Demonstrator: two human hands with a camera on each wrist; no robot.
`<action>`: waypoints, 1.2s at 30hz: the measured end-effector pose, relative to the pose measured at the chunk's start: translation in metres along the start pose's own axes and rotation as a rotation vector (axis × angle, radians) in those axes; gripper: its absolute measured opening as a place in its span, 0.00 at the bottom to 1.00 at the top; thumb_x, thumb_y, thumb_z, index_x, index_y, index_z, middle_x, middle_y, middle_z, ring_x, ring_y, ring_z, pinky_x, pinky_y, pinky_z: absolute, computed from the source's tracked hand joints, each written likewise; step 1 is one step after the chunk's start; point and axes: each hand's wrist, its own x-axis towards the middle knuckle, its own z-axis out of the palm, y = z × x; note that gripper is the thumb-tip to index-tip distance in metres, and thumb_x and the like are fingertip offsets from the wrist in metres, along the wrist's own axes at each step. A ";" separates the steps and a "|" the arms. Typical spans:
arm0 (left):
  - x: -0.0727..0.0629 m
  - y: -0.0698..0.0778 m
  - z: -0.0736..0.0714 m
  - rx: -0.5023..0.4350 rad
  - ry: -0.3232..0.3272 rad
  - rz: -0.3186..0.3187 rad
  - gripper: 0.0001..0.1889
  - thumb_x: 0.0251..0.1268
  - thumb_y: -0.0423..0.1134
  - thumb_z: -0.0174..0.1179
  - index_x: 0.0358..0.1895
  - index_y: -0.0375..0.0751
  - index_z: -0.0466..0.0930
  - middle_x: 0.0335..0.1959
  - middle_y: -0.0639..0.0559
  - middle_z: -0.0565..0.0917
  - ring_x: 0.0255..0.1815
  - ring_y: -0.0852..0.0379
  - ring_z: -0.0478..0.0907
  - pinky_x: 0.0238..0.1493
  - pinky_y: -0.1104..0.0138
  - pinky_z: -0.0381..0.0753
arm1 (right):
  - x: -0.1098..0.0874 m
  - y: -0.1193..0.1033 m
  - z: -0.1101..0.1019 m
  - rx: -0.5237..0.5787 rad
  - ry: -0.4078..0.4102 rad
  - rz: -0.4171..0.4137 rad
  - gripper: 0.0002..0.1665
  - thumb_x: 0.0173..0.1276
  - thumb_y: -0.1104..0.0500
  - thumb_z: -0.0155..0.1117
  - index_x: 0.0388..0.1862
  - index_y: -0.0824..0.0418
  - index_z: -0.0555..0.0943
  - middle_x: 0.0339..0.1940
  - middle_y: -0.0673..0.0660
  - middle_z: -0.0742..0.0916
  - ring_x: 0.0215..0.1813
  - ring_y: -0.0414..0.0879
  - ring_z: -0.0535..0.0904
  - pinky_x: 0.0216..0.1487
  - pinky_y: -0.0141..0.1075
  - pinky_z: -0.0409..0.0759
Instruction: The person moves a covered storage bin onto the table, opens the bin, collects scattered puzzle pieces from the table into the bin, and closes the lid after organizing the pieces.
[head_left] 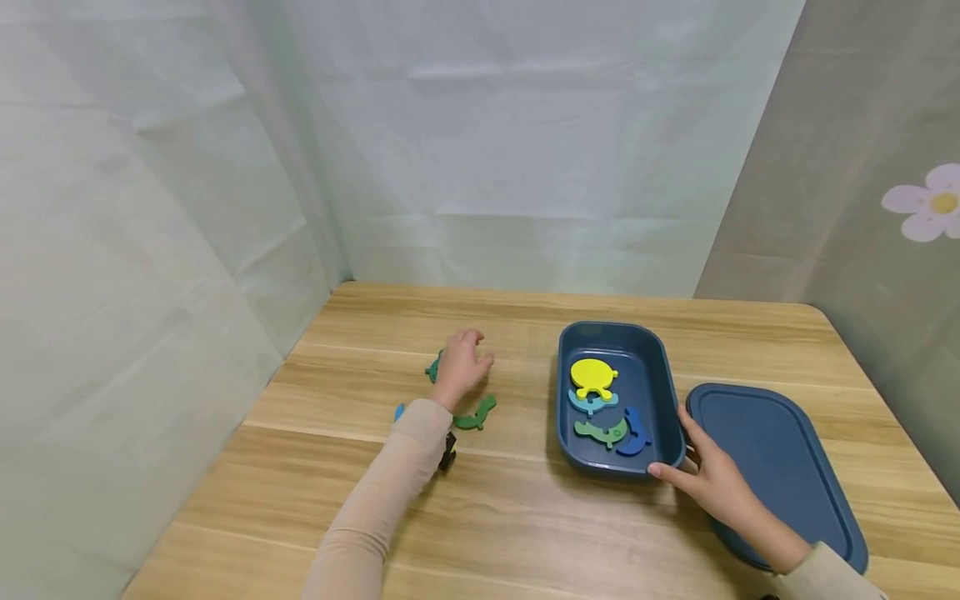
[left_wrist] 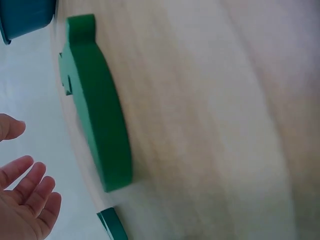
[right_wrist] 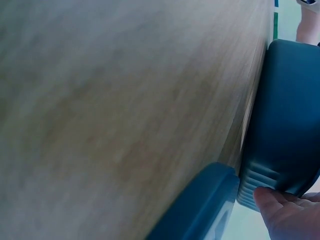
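Note:
My left hand (head_left: 462,367) hovers over the table's left part, its fingers loosely bent and holding nothing. It partly covers a dark green animal-shaped piece (head_left: 433,369). Nearer to me lies a green curved piece (head_left: 476,414), large in the left wrist view (left_wrist: 100,110). A bit of a blue piece (head_left: 399,411) shows beside my left sleeve. My right hand (head_left: 716,481) grips the near right corner of a dark blue box (head_left: 564,392), thumb at the near rim. Inside the box lie a yellow piece (head_left: 592,375), a light blue one (head_left: 592,403), a green one (head_left: 600,432) and a blue one (head_left: 634,435).
A dark blue lid (head_left: 780,458) lies flat to the right of the box, partly under my right forearm. The wooden table (head_left: 517,517) meets pale curtains (head_left: 487,167) at the back and sides. A small black object (head_left: 447,452) shows at my left wrist.

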 end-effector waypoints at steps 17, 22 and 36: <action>0.000 -0.017 0.000 0.032 0.069 -0.061 0.25 0.61 0.40 0.60 0.59 0.31 0.70 0.56 0.35 0.74 0.59 0.40 0.69 0.60 0.51 0.70 | -0.001 -0.001 0.000 0.003 -0.001 -0.005 0.59 0.59 0.51 0.70 0.74 0.74 0.44 0.71 0.79 0.57 0.62 0.75 0.66 0.55 0.59 0.73; 0.000 -0.019 -0.001 0.025 0.086 -0.087 0.27 0.60 0.39 0.60 0.61 0.29 0.68 0.58 0.33 0.71 0.62 0.38 0.65 0.63 0.49 0.66 | -0.001 -0.001 0.001 0.007 0.002 -0.002 0.59 0.59 0.52 0.71 0.74 0.73 0.44 0.71 0.79 0.56 0.62 0.75 0.66 0.55 0.59 0.73; -0.003 -0.020 -0.005 0.009 0.101 -0.145 0.27 0.60 0.38 0.60 0.61 0.29 0.67 0.60 0.33 0.69 0.63 0.39 0.63 0.61 0.49 0.67 | -0.001 0.002 0.002 -0.003 0.005 -0.002 0.59 0.58 0.53 0.71 0.75 0.72 0.44 0.71 0.79 0.57 0.61 0.75 0.68 0.54 0.58 0.74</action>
